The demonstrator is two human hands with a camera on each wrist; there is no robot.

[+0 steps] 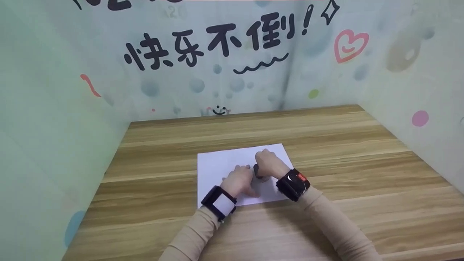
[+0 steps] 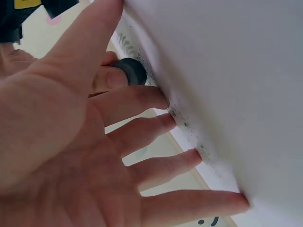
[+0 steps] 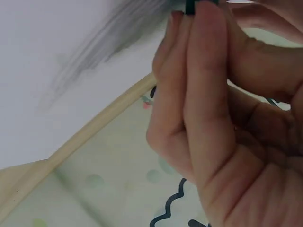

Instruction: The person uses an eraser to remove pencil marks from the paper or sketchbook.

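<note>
A white sheet of paper [image 1: 217, 163] lies flat on the wooden table [image 1: 344, 152]. My left hand [image 1: 239, 179] presses on it with straight, spread fingers [image 2: 161, 168], their tips touching the sheet. Just to the right, my right hand [image 1: 266, 163] grips a small dark grey stub [image 1: 256, 170] against the paper. In the left wrist view the stub [image 2: 129, 71] shows pinched by the right hand's fingertips. The right wrist view has the curled fingers [image 3: 203, 94] round the stub's end [image 3: 190, 5] beside a grey smudge [image 3: 109, 33] on the paper [image 3: 38, 56]. Dark crumbs [image 2: 189, 127] lie along the sheet.
Pale printed walls [image 1: 224, 65] enclose the table at the back, left and right. Bare wood lies all round the sheet, widest to the right and toward the back. Both wrists wear black camera bands over beige sleeves [image 1: 326, 217].
</note>
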